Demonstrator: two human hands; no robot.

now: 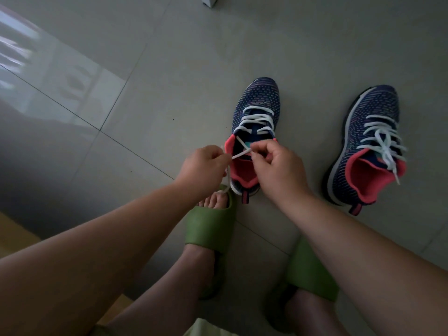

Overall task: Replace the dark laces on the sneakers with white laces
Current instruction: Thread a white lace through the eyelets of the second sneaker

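Both hands worked over the near sneaker on the tiled floor: the left hand and right hand each pinched an end of its white lace. The other sneaker stood to the right, white-laced, while green slippers covered the feet.

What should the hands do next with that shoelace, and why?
Probably pull the two ends apart to snug the knot. The left hand and right hand each pinch an end of the white lace, crossed over the opening of the near sneaker, with no bow showing yet. The other sneaker already looks tied.
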